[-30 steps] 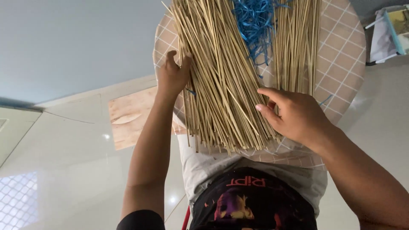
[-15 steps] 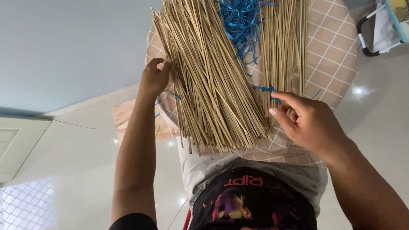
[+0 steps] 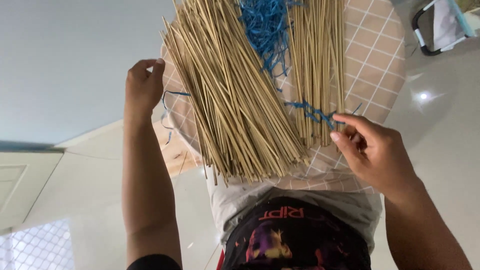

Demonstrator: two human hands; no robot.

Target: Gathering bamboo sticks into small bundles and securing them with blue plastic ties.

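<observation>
**Two stick bundles, blue twine, both hands at the edges**

I see two bundles of thin tan sticks lying on a round worktop (image 3: pixel 372 60) with a pink-and-white grid cover. I take the big bundle (image 3: pixel 235 100) as my landmark: it fans out wide, its cut ends pointing toward my body. The smaller bundle (image 3: pixel 317 70) lies just to its right, straighter and narrower. Too many sticks in each to count.

A tangle of blue twine (image 3: pixel 265 30) sits between the two bundles at their far end. One strand (image 3: pixel 312 111) runs across the lower part of the smaller bundle.

My right hand (image 3: pixel 375 155) is right of the big bundle, near the smaller bundle's cut ends. Its thumb and forefinger are pinched together on the end of that strand.

My left hand (image 3: pixel 142 87) is left of the big bundle, off the worktop's rim. Fingers loosely curled, thumb and forefinger close; a thin blue loop (image 3: pixel 167 102) hangs just beside them, but I cannot tell whether they grip it.

One dark-framed object (image 3: pixel 440 27) stands on the pale tiled floor, far right of the big bundle.
</observation>
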